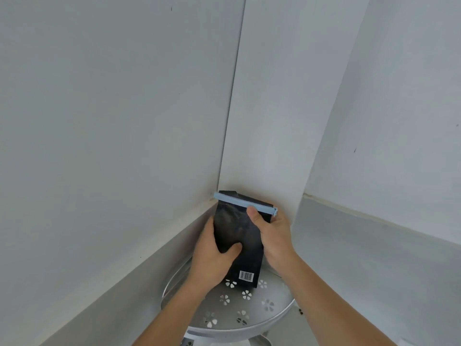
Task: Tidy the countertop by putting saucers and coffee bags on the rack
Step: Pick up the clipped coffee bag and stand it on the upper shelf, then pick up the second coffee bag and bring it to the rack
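Note:
A black coffee bag [239, 231] with a light-blue sealing clip [243, 202] across its top stands upright on the round white top tier of the rack [249, 320], which has flower-shaped cut-outs. The bag's barcode faces me near its base. My left hand [212, 258] grips the bag's left side, thumb across the front. My right hand [272, 233] holds the right side near the top, thumb just under the clip. No saucers are in view.
The rack sits in a corner of pale grey walls [124, 121]. A grey ledge [374, 245] runs along the right wall beside the rack. A lower part of the rack [259, 342] shows beneath the tray at the frame's bottom edge.

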